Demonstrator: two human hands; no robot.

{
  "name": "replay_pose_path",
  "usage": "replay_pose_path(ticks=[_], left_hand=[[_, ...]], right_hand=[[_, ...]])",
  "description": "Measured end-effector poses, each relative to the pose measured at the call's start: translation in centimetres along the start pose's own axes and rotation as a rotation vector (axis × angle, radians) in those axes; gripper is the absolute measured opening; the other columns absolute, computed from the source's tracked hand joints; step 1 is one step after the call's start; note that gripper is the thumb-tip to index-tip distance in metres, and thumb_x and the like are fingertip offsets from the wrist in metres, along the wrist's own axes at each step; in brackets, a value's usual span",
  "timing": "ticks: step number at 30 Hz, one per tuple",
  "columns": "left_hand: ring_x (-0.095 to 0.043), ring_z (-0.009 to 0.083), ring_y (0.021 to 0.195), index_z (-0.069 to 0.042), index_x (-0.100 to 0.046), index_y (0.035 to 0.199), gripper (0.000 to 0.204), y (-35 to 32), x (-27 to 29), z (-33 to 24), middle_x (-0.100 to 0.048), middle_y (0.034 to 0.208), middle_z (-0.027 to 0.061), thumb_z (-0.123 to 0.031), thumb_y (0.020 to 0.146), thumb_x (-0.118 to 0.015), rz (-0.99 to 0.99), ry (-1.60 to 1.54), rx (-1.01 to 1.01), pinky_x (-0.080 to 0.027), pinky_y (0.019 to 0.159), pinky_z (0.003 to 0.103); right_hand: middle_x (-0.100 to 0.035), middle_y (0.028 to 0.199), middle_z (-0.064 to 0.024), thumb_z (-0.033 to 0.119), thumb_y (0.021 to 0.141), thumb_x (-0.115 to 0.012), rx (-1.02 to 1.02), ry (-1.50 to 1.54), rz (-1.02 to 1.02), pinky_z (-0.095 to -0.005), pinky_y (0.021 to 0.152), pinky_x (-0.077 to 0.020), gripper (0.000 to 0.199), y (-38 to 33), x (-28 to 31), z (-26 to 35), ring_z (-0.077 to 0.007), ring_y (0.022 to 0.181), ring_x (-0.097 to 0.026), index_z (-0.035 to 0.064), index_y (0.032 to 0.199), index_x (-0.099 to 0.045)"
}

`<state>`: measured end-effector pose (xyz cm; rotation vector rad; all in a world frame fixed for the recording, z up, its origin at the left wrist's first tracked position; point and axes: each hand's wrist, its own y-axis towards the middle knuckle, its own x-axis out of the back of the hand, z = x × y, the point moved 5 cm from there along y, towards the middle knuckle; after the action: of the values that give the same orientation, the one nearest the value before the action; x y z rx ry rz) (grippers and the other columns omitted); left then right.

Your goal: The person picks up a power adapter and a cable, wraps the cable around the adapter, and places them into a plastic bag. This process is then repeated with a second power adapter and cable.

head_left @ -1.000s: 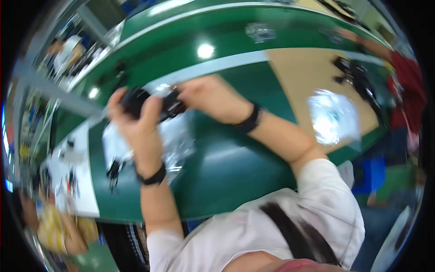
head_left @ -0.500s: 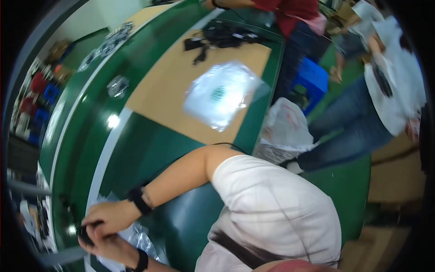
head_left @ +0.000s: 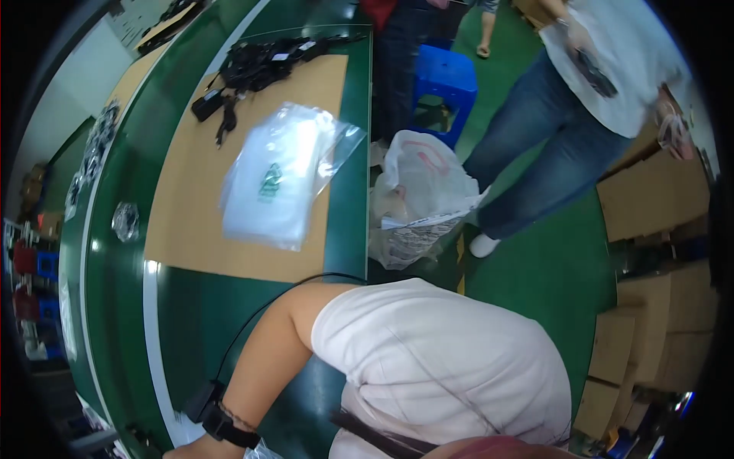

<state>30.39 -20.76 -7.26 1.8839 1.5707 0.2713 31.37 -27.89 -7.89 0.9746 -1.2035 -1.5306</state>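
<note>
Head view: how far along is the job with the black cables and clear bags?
Done: what looks like one small filled bag lies off the tan mat. In hand: the right hand is cut off at the lower edge beside crinkled clear plastic; its grip cannot be told. Left: a stack of clear bags and a heap of black cables lie untouched on the mat.

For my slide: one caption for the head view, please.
Person's right arm reaches over green table; clear bags on brown mat.
</note>
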Motion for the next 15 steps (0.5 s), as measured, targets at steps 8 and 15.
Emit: replay_pose_path(ticks=[8,15], left_hand=[[-0.054,0.0167,0.09,-0.003,-0.047,0.108,0.025,-1.8,2.9,1.1,-0.054,0.099,0.0069,-0.022,0.091,-0.043,-0.153,-0.09,0.359,-0.047,0.077,0.03],[-0.053,0.0181,0.092,-0.004,-0.039,0.124,0.044,0.8,8.4,-1.8,-0.055,0.104,0.0105,-0.019,0.085,-0.054,-0.155,0.477,-0.049,-0.043,0.077,0.029]], right_hand=[[-0.055,0.089,-0.0185,0.014,0.068,-0.057,-0.31,0.079,0.419,-0.0364,0.066,-0.0449,0.041,0.7,2.1,1.0,-0.0323,0.078,-0.055,-0.0045,0.103,-0.046],[-0.057,0.085,-0.0079,0.008,0.075,-0.063,-0.289,-0.08,0.145,-0.0237,0.058,-0.0462,0.027,3.2,0.5,0.5,-0.013,0.062,-0.056,0.0005,0.099,-0.055]])
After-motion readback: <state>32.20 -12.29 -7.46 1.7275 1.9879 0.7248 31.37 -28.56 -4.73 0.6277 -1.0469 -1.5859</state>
